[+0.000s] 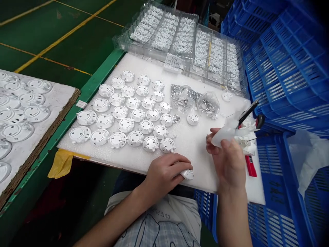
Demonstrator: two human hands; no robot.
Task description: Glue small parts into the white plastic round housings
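Note:
My left hand lies near the front edge of the foam-topped table, fingers curled over a small white round part that rests there. Raised over the right side, my right hand pinches a translucent white piece that looks like thin plastic; its exact kind is unclear. Just beyond that hand are a black-handled tool and a clump of white items, partly hidden. Rows of white round housings spread across the left half of the foam sheet. One single housing sits apart, nearer the middle.
Two clear bags of small metal pieces lie mid-table. Clear divided trays full of white parts stand at the back, a paper label before them. Blue crates line the right. A red item lies by the right edge.

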